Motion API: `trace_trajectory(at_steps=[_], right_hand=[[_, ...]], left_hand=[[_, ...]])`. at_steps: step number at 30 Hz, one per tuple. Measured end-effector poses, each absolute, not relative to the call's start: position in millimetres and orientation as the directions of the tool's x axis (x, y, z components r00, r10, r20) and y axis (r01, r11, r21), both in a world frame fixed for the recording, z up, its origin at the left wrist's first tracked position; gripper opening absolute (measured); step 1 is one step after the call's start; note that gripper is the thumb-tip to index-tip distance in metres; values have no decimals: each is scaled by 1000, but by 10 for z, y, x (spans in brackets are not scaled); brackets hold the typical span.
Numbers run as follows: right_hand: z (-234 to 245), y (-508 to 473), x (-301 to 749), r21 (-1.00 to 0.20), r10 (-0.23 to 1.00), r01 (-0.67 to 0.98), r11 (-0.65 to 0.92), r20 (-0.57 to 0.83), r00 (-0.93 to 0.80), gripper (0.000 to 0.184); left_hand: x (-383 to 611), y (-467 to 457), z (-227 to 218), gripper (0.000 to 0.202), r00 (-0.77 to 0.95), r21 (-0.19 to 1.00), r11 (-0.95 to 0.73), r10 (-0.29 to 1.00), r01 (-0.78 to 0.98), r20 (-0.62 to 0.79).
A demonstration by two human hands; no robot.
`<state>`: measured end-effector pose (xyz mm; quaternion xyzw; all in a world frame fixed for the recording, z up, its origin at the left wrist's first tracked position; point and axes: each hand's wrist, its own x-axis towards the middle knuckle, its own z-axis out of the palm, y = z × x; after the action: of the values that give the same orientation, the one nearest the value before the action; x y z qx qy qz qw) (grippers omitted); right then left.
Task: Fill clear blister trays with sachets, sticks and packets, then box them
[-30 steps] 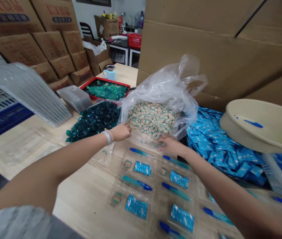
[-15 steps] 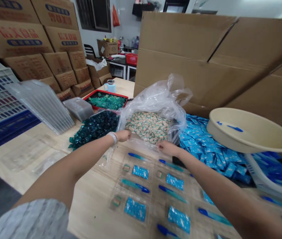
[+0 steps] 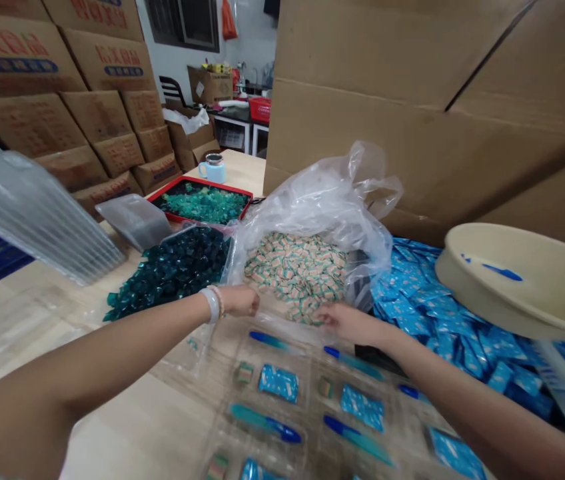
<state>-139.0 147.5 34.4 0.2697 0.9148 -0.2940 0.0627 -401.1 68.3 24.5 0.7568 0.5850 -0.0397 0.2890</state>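
Note:
My left hand (image 3: 240,301) is closed at the near left edge of a clear plastic bag (image 3: 307,197); whatever its fingers hold is hidden. Closed too, my right hand (image 3: 345,322) has its fingertips against the front of the pile of small beige-and-green striped pieces (image 3: 297,270) inside that bag. I cannot make out what it grips. Below both hands lie clear plastic trays (image 3: 307,427). Their compartments hold single striped pieces (image 3: 245,372), blue sachets (image 3: 279,383) and blue-and-teal pen-shaped items (image 3: 265,423).
Dark teal wrapped pieces (image 3: 177,267) are heaped on the left, before a red-rimmed tray (image 3: 202,200). Stacked clear trays (image 3: 37,213) lean at far left. On the right, a cream basin (image 3: 512,280) stands beside many blue sachets (image 3: 422,293). A tall cardboard sheet (image 3: 387,100) rises behind.
The camera view has shifted closer and to the right. My right hand's fingertips now reach the front of the striped pieces; my left hand stays closed near the bag's edge.

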Motion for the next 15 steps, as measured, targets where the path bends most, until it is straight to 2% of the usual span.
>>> trace_trajectory(at_steps=[3, 5, 7, 11, 15], right_hand=[[282, 1582, -1592, -440, 616, 633, 637, -203, -761, 18], [205, 1616, -1743, -356, 676, 694, 626, -195, -710, 23], [125, 1615, -1850, -296, 680, 688, 663, -147, -719, 20], [67, 1536, -1871, -216, 655, 650, 729, -58, -754, 29], [94, 1383, -1758, -202, 679, 699, 686, -169, -715, 19]], left_hand=[[-3871, 814, 237, 18, 332, 454, -181, 900, 872, -280], [-3730, 898, 200, 21, 262, 458, -151, 946, 876, -190], [-3571, 945, 130, 20, 164, 446, -84, 976, 891, -144], [-3313, 914, -44, 23, 19, 417, 26, 994, 909, -103], [-3209, 799, -130, 20, -2, 422, 36, 997, 906, -79]])
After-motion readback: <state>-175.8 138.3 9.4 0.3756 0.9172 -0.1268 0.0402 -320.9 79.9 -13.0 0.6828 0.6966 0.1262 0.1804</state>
